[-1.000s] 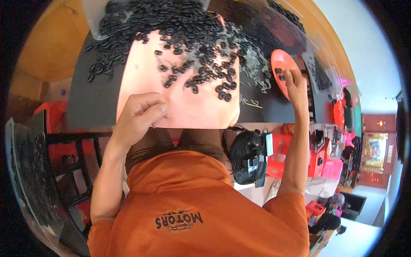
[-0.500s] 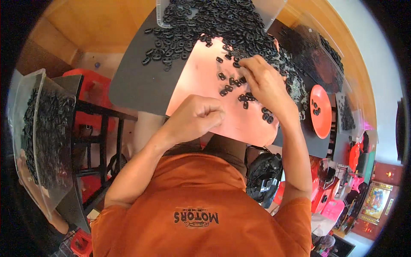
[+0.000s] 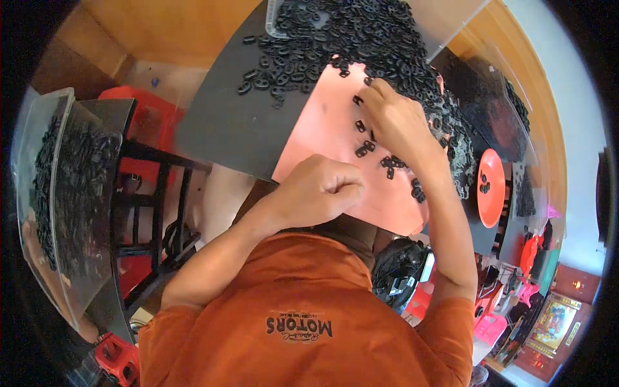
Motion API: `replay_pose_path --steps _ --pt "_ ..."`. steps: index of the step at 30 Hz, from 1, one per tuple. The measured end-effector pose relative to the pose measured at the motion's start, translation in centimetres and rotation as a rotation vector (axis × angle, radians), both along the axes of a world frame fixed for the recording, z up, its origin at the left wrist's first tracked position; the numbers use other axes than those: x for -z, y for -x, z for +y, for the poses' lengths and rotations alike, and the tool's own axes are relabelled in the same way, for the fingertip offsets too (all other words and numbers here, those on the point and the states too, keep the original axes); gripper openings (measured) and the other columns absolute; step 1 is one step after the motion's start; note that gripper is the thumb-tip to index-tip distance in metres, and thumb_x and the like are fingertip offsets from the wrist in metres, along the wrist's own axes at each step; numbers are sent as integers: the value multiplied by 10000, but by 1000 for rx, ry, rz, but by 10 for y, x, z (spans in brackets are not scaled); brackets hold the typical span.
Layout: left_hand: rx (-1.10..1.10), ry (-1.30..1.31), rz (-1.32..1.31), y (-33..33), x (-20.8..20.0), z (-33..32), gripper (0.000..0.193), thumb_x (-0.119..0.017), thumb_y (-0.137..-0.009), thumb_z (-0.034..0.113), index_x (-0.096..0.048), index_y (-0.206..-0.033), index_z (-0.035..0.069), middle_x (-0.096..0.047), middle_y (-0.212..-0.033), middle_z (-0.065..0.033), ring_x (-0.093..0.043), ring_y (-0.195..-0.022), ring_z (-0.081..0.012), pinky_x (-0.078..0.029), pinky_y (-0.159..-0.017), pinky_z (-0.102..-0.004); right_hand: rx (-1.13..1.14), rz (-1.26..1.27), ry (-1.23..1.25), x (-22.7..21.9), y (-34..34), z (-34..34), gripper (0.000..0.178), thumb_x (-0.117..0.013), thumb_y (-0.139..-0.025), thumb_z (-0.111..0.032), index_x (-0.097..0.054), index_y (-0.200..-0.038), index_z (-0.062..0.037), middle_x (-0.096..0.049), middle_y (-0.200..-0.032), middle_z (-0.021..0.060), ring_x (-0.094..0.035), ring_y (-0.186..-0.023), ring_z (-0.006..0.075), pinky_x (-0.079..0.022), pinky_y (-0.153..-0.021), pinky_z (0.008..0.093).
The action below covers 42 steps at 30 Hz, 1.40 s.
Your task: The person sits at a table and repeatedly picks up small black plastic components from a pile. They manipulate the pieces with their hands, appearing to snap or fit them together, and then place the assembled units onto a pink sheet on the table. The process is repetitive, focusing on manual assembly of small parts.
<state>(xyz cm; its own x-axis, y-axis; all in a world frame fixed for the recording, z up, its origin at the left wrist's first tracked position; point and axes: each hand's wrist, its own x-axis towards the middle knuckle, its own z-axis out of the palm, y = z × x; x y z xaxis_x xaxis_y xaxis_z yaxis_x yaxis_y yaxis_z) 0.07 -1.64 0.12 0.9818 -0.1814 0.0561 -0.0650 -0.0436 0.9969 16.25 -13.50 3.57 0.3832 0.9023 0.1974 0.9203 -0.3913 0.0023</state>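
Observation:
My left hand (image 3: 325, 188) is closed in a loose fist above the near edge of a pink sheet (image 3: 316, 129). Whatever it may hold is hidden inside the fingers. Over the sheet's far right part, my right hand (image 3: 394, 116) has its fingers bent down and drawn together. A small black oval part with holes (image 3: 369, 81) shows right at its fingertips; whether it is gripped is hidden. Several like parts lie loose around that hand, among them a single one (image 3: 360, 126) and a small cluster (image 3: 391, 165). A large heap of them (image 3: 351, 32) spreads beyond.
The heap spills from a clear plastic bin (image 3: 273, 19) onto the dark tabletop (image 3: 235, 109). An orange-red plate (image 3: 491, 206) with a few black parts stands at right. Another clear bin (image 3: 64, 193) of black pieces is at far left, near a red stool (image 3: 145, 122).
The whole view has shifted, so the table appears farther right and lower. Against the sheet, my right hand has moved left and away from me, toward the heap. My left fist stays closed.

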Motion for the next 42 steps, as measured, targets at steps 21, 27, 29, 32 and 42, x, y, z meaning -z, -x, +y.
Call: replay_pose_path --steps 21,27,29,32,42 --pt "-140 171 77 0 -3 0 188 -493 -908 173 -552 -824 15 -467 -661 23 -423 -603 -57 -365 -537 -250 180 760 -160 -34 37 -30 97 -577 -813 -73 -542 -796 15 -527 -681 94 -527 -606 202 -425 -555 317" --pt "-162 -16 -14 -2 0 -1 186 -468 -926 172 -538 -839 23 -425 -644 21 -391 -598 -60 -338 -524 -251 79 1032 -217 -28 60 -45 75 -602 -803 -41 -564 -846 7 -514 -680 57 -470 -598 127 -389 -521 292" --pt "-135 -10 11 -1 -3 2 184 -468 -923 164 -534 -832 18 -418 -641 16 -385 -600 -63 -334 -521 -258 77 1080 -220 -24 61 -46 86 -609 -823 -63 -565 -854 4 -494 -662 57 -455 -588 135 -388 -517 300" --pt "-105 32 100 1 -11 4 172 -482 -906 149 -531 -817 10 -412 -636 13 -392 -608 -62 -341 -523 -270 67 1076 -261 -25 64 -45 133 -615 -851 -116 -556 -829 1 -479 -634 80 -460 -563 163 -385 -512 318" --pt "-163 40 -80 -2 7 -2 115 -500 -840 28 -505 -737 -22 -402 -572 -44 -366 -522 -74 -305 -459 -277 -6 787 -321 -8 72 -40 175 -573 -878 -148 -519 -791 -6 -481 -653 164 -532 -584 345 -396 -521 433"
